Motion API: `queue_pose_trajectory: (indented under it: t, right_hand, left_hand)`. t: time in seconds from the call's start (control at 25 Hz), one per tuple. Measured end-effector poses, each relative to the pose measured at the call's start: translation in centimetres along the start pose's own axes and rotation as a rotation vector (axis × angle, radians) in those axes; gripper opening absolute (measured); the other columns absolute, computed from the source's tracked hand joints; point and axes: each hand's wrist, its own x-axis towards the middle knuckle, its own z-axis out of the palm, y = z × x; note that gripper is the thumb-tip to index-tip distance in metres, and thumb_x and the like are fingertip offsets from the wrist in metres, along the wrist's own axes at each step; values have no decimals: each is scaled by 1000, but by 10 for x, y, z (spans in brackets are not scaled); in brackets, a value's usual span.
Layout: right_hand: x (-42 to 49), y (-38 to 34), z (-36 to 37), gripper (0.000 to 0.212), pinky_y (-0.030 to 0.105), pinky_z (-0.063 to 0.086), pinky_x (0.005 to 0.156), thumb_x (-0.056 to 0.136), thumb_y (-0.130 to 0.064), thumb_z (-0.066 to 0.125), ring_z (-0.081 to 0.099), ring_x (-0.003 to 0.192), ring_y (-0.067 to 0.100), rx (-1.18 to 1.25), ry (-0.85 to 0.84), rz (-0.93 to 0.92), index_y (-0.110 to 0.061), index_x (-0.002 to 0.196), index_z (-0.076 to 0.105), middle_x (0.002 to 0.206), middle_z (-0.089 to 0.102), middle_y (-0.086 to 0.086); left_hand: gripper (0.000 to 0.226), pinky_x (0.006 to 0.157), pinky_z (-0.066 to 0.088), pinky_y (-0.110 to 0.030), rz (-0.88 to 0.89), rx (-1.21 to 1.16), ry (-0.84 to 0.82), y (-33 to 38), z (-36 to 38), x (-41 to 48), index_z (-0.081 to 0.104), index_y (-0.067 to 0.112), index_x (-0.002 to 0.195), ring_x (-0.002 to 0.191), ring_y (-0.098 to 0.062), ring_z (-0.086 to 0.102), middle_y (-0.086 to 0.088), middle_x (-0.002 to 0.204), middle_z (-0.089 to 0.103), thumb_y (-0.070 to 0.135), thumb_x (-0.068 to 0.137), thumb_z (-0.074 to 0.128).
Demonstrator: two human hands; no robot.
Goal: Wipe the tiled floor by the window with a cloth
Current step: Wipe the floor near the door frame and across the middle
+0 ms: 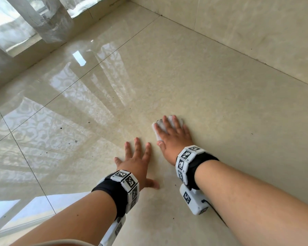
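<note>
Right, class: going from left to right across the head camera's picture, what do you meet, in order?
Sheer curtain → dark specks on the floor → left hand flat on the tiles → right hand pressing the white cloth → tiled wall.

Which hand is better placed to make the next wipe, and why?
Right: the right hand presses the cloth onto the floor, while the left hand rests bare beside it.

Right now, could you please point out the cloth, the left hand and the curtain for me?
cloth [162,128], head view, white patch between two fingers.
left hand [137,164], head view, back of the hand.
curtain [50,22], head view, gathered folds.
</note>
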Motion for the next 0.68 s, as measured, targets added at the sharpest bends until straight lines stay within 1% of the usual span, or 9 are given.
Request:
queue_pose_trajectory:
  t: [0.12, 0.32, 0.44, 0.6, 0.68]
  right_hand:
    - [-7, -13, 5, 59, 41, -20, 111, 102, -43, 23, -31, 143, 20, 11, -40, -28, -41, 151, -9, 158, -26, -9]
    - [-14, -1, 1, 59, 37, -23, 109, 102, -43, 24, -32, 142, 17, -6, -37, -25, -42, 151, -10, 158, -28, -10]
    - [-19, 11, 0, 61, 36, -21, 111, 101, -41, 26, -31, 142, 16, 31, -10, 24, -42, 151, -9, 158, -28, -11]
    - [-23, 28, -1, 63, 40, -15, 115, 101, -39, 27, -29, 144, 16, 67, 22, 112, -41, 152, -10, 158, -28, -10]
    - [-23, 43, -5, 63, 42, -12, 116, 100, -39, 28, -27, 145, 18, 70, 45, 189, -39, 153, -7, 159, -26, -8]
  left_hand:
    - [137, 111, 15, -70, 9, 7, 17, 4, -2, 1, -25, 31, 150, 141, -38, -32, -4, 152, -42, 70, 64, 75]
    - [138, 112, 15, -70, 23, 9, 35, 11, -8, 5, -26, 31, 149, 141, -37, -33, -4, 152, -42, 69, 63, 76]
    - [139, 112, 15, -70, 37, 14, 35, 13, -8, 7, -29, 31, 148, 141, -36, -33, -3, 151, -44, 70, 64, 75]
    - [139, 112, 15, -69, 33, 19, 17, 12, -7, 10, -30, 30, 147, 141, -37, -33, -3, 151, -43, 70, 65, 74]
    - [138, 112, 15, -69, 27, 25, 4, 11, -8, 11, -30, 29, 147, 141, -37, -32, -4, 151, -43, 70, 66, 74]
